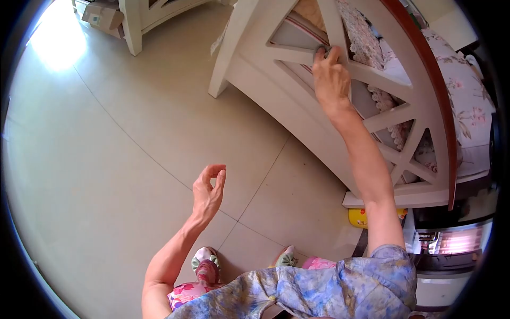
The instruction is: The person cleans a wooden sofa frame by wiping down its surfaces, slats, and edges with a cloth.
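Tiled floor [122,170] is running beneath a white wooden frame [255,70]. Right hand [332,82] is clamping a small grey item [320,51], type unclear, against the frame's lattice side. Left hand [207,194] is hanging well apart over the tiles, fingers curling, thumb gapped.

A carton [102,17] is seen beside a pale furniture leg [132,33]; glare [58,42] is reflected by the tiled floor [117,175]; at the right, floral cloth [467,101] and a partly hidden yellow object [358,217] are seen
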A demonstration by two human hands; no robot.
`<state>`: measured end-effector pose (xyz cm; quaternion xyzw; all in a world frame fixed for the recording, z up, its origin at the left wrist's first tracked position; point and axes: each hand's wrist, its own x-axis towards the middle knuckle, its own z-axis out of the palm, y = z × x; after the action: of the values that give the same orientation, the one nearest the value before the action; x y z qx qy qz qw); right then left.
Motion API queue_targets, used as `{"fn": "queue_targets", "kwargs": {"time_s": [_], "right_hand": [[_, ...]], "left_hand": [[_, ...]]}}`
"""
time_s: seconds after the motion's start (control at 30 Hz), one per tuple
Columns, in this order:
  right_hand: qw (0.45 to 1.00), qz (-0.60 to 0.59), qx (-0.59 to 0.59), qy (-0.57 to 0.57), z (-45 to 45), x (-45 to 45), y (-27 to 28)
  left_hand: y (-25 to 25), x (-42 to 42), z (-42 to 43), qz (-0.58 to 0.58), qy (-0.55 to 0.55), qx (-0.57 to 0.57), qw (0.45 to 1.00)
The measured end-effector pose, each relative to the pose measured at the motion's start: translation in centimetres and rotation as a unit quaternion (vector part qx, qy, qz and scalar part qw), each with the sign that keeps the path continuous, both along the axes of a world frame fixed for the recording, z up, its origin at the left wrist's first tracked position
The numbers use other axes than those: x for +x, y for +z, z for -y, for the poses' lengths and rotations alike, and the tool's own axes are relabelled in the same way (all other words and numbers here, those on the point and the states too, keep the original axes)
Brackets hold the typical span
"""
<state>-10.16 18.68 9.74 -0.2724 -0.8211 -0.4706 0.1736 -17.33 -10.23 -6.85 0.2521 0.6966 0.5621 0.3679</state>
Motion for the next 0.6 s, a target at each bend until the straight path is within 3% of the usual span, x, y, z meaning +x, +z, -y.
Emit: {"fn": "queue_targets", "kwargs": {"time_s": [0.07, 0.1, 0.3, 0.4, 0.53, 0.6], "right_hand": [[0.975, 0.005, -0.155, -0.161, 1.0, -1.0, 0.5], [0.974, 0.007, -0.158, -0.164, 0.8, -0.9, 0.3], [0.975, -0.09, -0.192, -0.069, 0.3, -2.7, -1.0], [0.951, -0.104, -0.286, -0.05, -1.2, -5.2, -3.4], [0.907, -0.138, -0.397, -0.014, -1.9, -8.4, -5.5], [0.848, -0.277, -0.449, 0.042, -2.3, -10.0, -7.1]], "left_hand": [[-0.7, 0.0, -0.2, 0.011, -0.003, 0.0, 1.0], [-1.2, 0.1, -0.3, 0.022, -0.009, -0.001, 1.0], [-2.9, -0.2, -0.5, 0.081, -0.018, -0.018, 0.996], [-3.5, -0.3, -0.6, 0.099, -0.011, -0.018, 0.995], [-4.3, -0.8, -0.3, 0.096, -0.015, -0.02, 0.995], [-4.7, -1.1, 0.1, 0.088, -0.011, -0.01, 0.996]]}}
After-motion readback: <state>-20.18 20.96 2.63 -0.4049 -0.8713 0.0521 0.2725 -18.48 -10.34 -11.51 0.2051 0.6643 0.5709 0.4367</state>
